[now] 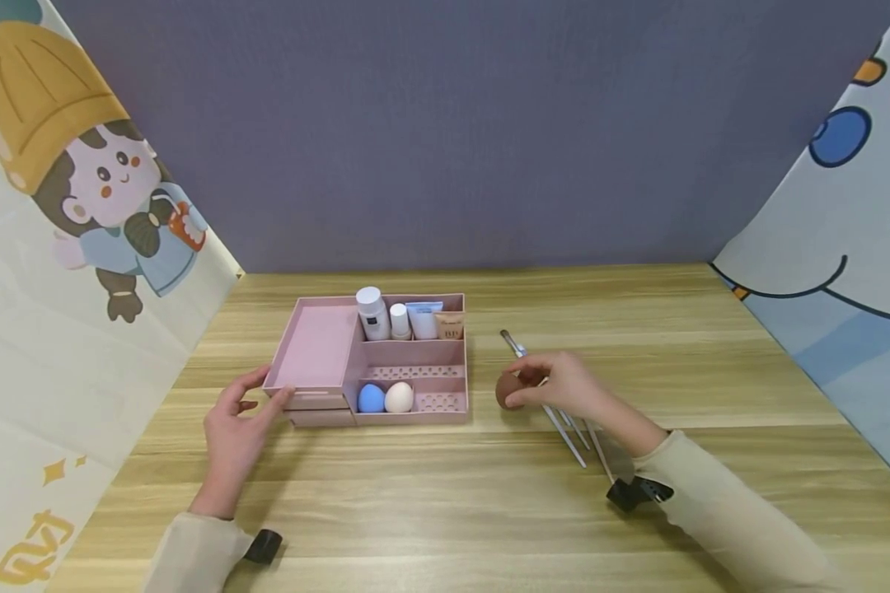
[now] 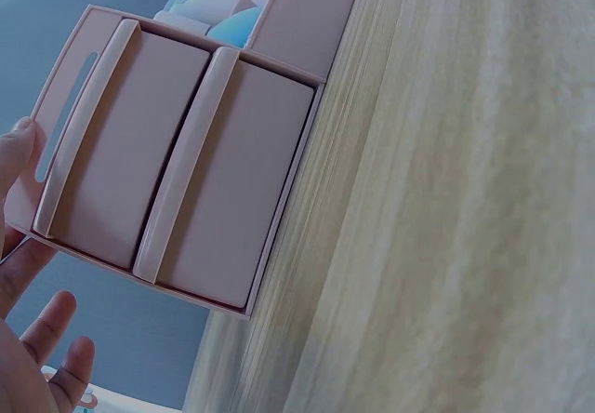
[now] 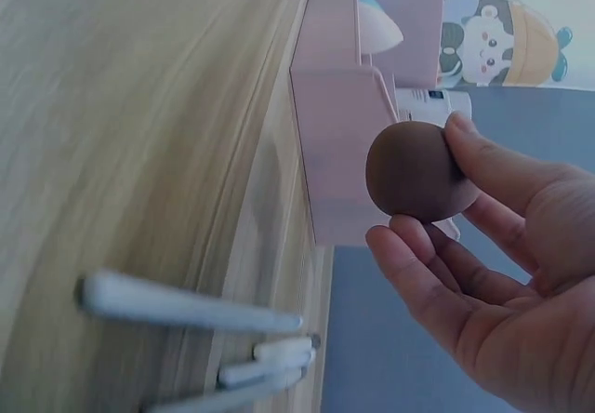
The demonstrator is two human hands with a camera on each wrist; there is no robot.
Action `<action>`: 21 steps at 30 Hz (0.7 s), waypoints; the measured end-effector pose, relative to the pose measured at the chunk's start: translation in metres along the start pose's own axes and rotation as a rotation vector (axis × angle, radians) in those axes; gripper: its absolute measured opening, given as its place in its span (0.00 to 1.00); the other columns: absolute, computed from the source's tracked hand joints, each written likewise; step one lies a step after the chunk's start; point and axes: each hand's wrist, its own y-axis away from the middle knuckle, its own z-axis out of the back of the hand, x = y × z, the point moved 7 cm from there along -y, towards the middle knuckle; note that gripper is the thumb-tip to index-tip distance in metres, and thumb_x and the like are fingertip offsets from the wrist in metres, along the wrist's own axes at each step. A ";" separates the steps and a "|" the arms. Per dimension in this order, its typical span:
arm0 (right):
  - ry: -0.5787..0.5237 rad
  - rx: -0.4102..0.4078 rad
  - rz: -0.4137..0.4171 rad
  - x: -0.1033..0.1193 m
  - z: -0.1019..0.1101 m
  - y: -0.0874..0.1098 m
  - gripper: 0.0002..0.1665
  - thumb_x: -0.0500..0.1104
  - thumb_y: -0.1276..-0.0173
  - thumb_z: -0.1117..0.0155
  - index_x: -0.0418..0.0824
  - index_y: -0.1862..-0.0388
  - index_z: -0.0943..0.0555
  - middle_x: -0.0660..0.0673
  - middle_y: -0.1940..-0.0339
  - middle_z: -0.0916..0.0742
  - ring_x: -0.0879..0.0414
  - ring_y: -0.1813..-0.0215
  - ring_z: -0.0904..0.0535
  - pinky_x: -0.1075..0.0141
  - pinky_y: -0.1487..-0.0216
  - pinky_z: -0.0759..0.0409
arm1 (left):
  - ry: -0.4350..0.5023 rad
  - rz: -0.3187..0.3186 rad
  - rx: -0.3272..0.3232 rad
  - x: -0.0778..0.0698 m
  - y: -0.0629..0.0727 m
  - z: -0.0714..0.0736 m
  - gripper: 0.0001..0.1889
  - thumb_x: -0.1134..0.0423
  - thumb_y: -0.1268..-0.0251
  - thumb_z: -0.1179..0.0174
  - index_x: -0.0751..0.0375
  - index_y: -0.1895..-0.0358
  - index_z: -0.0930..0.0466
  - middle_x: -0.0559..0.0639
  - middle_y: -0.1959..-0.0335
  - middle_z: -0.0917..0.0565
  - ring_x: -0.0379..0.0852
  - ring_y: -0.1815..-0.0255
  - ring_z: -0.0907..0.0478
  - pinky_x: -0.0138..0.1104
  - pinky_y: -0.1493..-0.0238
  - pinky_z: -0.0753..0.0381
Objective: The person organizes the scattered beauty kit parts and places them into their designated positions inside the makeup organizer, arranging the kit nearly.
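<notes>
A brown makeup sponge point(image 3: 414, 171) is pinched between the thumb and fingertips of my right hand point(image 1: 564, 383), to the right of the pink cosmetics organizer point(image 1: 408, 417). My left hand point(image 1: 241, 420) grips the organizer's front left corner, thumb on the front edge and a finger on the side; its other fingers are spread in the left wrist view. A blue sponge point(image 1: 372, 399) and a cream sponge point(image 1: 399, 398) sit side by side in the front compartment. Several makeup brushes point(image 1: 564, 432) lie on the table beneath my right hand, which partly hides them.
In the organizer's back compartment stand a white bottle point(image 1: 373, 315), a smaller white bottle point(image 1: 400, 321), a pale blue tube point(image 1: 423, 319) and a tan tube point(image 1: 450, 325). Two drawers point(image 2: 130, 143) face front on the left. A grey-blue panel point(image 1: 452, 140) rises behind the wooden table point(image 1: 386, 511).
</notes>
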 end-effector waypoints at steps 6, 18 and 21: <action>-0.010 0.013 0.055 0.013 -0.010 -0.005 0.24 0.44 0.48 0.18 0.37 0.53 0.13 0.50 0.66 0.13 0.58 0.64 0.19 0.66 0.63 0.19 | -0.003 -0.007 -0.001 0.000 0.000 0.000 0.20 0.68 0.42 0.28 0.66 0.46 0.17 0.57 0.46 0.15 0.24 0.51 0.28 0.31 0.54 0.30; -0.052 0.037 0.090 0.032 -0.026 -0.017 0.23 0.42 0.46 0.20 0.37 0.52 0.14 0.49 0.65 0.12 0.58 0.63 0.18 0.66 0.61 0.18 | 0.002 0.003 -0.001 0.002 -0.001 -0.001 0.20 0.68 0.43 0.28 0.66 0.45 0.17 0.56 0.46 0.15 0.24 0.51 0.28 0.30 0.54 0.31; -0.079 0.045 0.077 0.036 -0.030 -0.021 0.23 0.42 0.46 0.20 0.38 0.51 0.14 0.49 0.64 0.12 0.58 0.63 0.18 0.66 0.61 0.18 | 0.002 0.000 -0.006 0.001 -0.001 0.000 0.20 0.68 0.43 0.28 0.65 0.46 0.17 0.55 0.46 0.15 0.24 0.51 0.28 0.30 0.54 0.31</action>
